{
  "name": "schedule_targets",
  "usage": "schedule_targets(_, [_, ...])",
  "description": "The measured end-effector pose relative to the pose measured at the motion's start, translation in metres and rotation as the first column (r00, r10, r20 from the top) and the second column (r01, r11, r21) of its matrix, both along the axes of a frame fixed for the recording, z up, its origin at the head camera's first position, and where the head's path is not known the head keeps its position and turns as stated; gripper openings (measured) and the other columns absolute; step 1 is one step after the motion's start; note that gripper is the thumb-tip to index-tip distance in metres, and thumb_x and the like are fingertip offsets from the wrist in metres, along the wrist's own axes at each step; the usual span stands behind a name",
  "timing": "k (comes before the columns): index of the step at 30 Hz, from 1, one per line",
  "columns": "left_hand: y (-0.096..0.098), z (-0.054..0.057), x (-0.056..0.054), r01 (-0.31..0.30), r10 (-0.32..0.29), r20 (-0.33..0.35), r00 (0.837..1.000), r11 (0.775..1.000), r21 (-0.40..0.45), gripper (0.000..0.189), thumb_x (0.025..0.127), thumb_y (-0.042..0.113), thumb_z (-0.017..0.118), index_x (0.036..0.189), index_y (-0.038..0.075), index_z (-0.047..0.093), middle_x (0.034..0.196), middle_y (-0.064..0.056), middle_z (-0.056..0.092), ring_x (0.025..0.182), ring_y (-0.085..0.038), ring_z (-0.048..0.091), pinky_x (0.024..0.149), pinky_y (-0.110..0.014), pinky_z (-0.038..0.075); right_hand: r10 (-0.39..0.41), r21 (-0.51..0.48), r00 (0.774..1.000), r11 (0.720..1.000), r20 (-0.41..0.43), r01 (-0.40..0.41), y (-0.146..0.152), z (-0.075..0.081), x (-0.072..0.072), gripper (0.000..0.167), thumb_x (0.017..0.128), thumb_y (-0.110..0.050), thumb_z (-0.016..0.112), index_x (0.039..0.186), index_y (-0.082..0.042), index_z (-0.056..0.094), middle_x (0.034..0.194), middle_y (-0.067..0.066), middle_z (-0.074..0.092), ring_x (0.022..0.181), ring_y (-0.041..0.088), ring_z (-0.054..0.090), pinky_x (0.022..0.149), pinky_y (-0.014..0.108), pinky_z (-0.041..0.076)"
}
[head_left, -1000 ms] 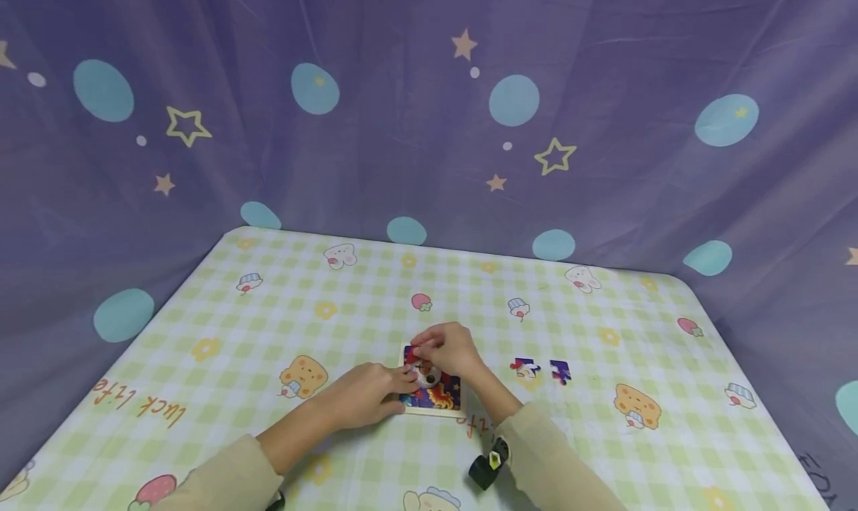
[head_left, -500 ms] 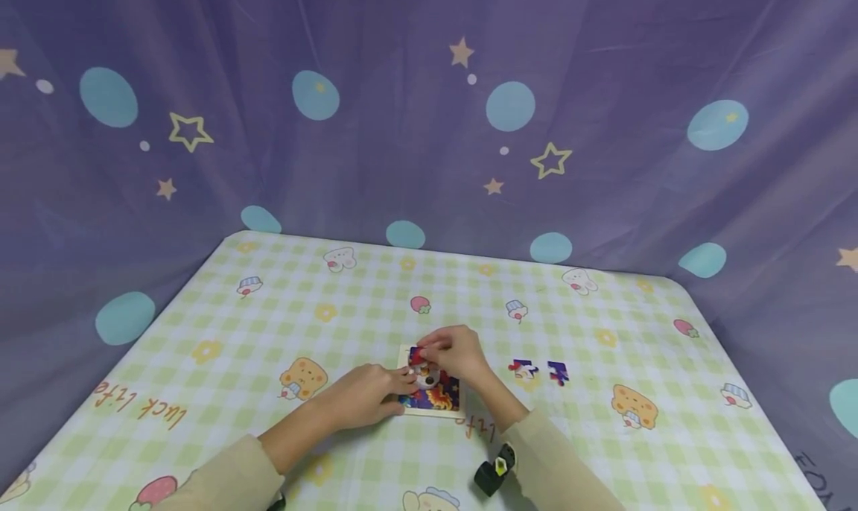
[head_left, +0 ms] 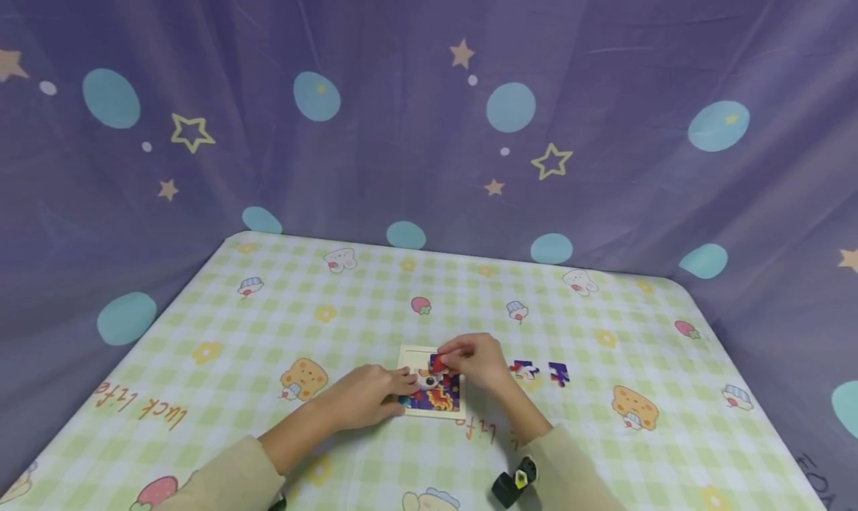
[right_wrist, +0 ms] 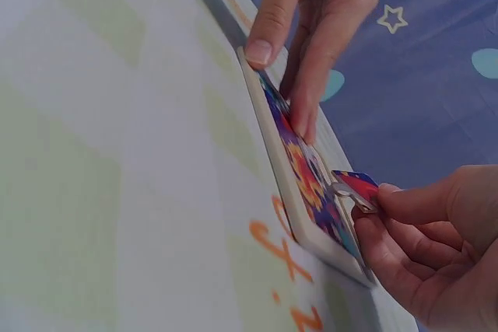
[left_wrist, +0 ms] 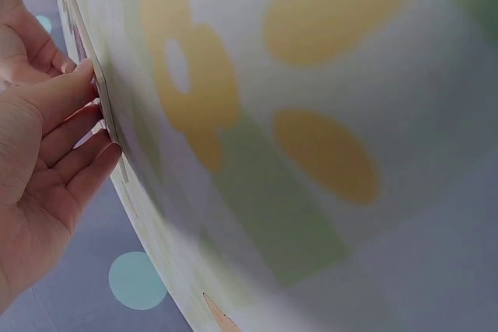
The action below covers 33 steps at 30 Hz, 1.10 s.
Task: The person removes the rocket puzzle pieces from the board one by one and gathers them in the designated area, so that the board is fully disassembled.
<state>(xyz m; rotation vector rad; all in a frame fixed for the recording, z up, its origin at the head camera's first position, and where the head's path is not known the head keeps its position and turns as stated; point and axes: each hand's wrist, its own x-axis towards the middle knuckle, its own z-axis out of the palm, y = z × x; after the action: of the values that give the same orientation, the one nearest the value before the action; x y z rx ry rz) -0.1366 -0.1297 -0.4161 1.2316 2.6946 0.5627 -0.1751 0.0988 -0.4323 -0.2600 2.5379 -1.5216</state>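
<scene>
A small square jigsaw puzzle in a pale wooden tray (head_left: 413, 357) lies on the table, with a bright animal picture and a bare upper left area. My left hand (head_left: 367, 395) rests at its left side, fingertips on the pieces and thumb at the tray's edge, as the right wrist view shows. Between thumb and fingers of my right hand (head_left: 479, 362) is a red and purple puzzle piece (right_wrist: 358, 186), held tilted over the puzzle's upper part. Two loose puzzle pieces lie to the right: one red, white and purple (head_left: 525, 369), the other mostly purple (head_left: 559, 374).
A green and white checked tablecloth (head_left: 362, 295) with cartoon prints covers the table. Behind it hangs a purple curtain (head_left: 415, 161) with stars and blue spots. A black device (head_left: 512, 483) is strapped at my right wrist.
My right hand has moved to the right with the puzzle piece, off the tray's upper left, where bare wood now shows. My left hand has stayed in place.
</scene>
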Motion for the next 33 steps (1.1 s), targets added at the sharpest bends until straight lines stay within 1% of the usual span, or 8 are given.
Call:
schedule_targets(5, [0.0, 0.001, -0.001, -0.003, 0.003, 0.007, 1.0, 1.0, 0.008, 0.034, 0.089, 0.017, 0.074, 0.121, 0.005, 0.07, 0.125, -0.008, 0.066, 0.121, -0.027, 0.06, 0.099, -0.043, 0.051, -0.072, 0.013, 0.997, 0.997, 0.029, 0.072, 0.012, 0.004, 0.0, 0.006, 0.086, -0.002, 0.074, 0.09, -0.004, 0.077, 0.076, 0.003, 0.072, 0.064, 0.014, 0.066, 0.058, 0.026, 0.055])
schedule_targets(10, [0.0, 0.001, -0.001, 0.003, -0.003, 0.002, 1.0, 1.0, 0.009, 0.035, 0.089, 0.017, 0.074, 0.122, 0.005, 0.07, 0.126, -0.008, 0.066, 0.121, -0.026, 0.06, 0.099, -0.043, 0.05, -0.111, 0.02, 0.994, 0.994, 0.005, 0.111, 0.024, 0.006, 0.0, 0.006, 0.084, 0.0, 0.075, 0.09, -0.003, 0.076, 0.075, 0.005, 0.073, 0.063, 0.016, 0.068, 0.058, 0.026, 0.055])
schedule_targets(14, [0.001, 0.001, 0.0, 0.003, -0.003, 0.003, 1.0, 1.0, 0.011, 0.035, 0.089, 0.017, 0.074, 0.121, 0.005, 0.07, 0.126, -0.008, 0.066, 0.121, -0.026, 0.06, 0.099, -0.043, 0.05, -0.136, 0.064, 0.989, 0.988, -0.054, 0.14, 0.034, 0.006, 0.0, 0.006, 0.083, 0.001, 0.076, 0.087, -0.004, 0.077, 0.075, 0.004, 0.072, 0.063, 0.015, 0.067, 0.057, 0.025, 0.055])
schedule_targets(18, [0.001, 0.002, 0.0, 0.001, -0.001, 0.0, 1.0, 1.0, 0.01, 0.035, 0.089, 0.016, 0.074, 0.121, 0.005, 0.07, 0.126, -0.008, 0.065, 0.121, -0.027, 0.06, 0.099, -0.044, 0.05, -0.137, 0.149, 0.98, 0.976, -0.144, 0.158, 0.044, 0.004, -0.002, 0.006, 0.08, 0.0, 0.078, 0.083, -0.005, 0.077, 0.074, 0.003, 0.072, 0.063, 0.012, 0.065, 0.059, 0.025, 0.053])
schedule_targets(22, [0.0, 0.001, 0.0, 0.001, -0.001, -0.002, 1.0, 1.0, 0.013, 0.034, 0.089, 0.016, 0.074, 0.121, 0.005, 0.07, 0.126, -0.008, 0.065, 0.121, -0.027, 0.06, 0.099, -0.044, 0.05, -0.131, 0.235, 0.968, 0.955, -0.214, 0.181, 0.051, 0.003, -0.004, 0.006, 0.079, -0.002, 0.081, 0.079, -0.006, 0.076, 0.072, 0.001, 0.071, 0.063, 0.01, 0.062, 0.059, 0.025, 0.051])
schedule_targets(24, [0.0, 0.001, 0.0, 0.002, -0.002, -0.001, 1.0, 1.0, 0.014, 0.034, 0.089, 0.016, 0.074, 0.121, 0.005, 0.07, 0.127, -0.008, 0.065, 0.121, -0.027, 0.06, 0.099, -0.044, 0.05, -0.127, 0.261, 0.962, 0.946, -0.241, 0.191, 0.053, 0.002, -0.004, 0.007, 0.078, -0.002, 0.082, 0.078, -0.006, 0.076, 0.071, 0.0, 0.071, 0.062, 0.01, 0.062, 0.058, 0.025, 0.05])
schedule_targets(29, [0.002, 0.002, 0.0, -0.008, 0.008, -0.007, 1.0, 1.0, 0.002, 0.034, 0.088, 0.016, 0.075, 0.119, 0.005, 0.071, 0.125, -0.008, 0.066, 0.119, -0.027, 0.062, 0.098, -0.044, 0.051, -0.125, 0.277, 0.961, 0.941, -0.247, 0.193, 0.056, 0.0, -0.007, 0.007, 0.078, -0.002, 0.082, 0.077, -0.006, 0.076, 0.069, -0.001, 0.07, 0.06, 0.009, 0.059, 0.054, 0.023, 0.049])
schedule_targets(33, [0.005, 0.004, 0.001, -0.03, 0.029, -0.02, 0.999, 1.0, -0.009, 0.033, 0.085, 0.016, 0.077, 0.117, 0.005, 0.072, 0.121, -0.01, 0.068, 0.115, -0.028, 0.064, 0.095, -0.044, 0.053, -0.12, 0.288, 0.963, 0.939, -0.24, 0.189, 0.056, -0.002, -0.01, 0.007, 0.079, -0.002, 0.081, 0.077, -0.006, 0.077, 0.069, -0.001, 0.07, 0.06, 0.009, 0.058, 0.054, 0.023, 0.049])
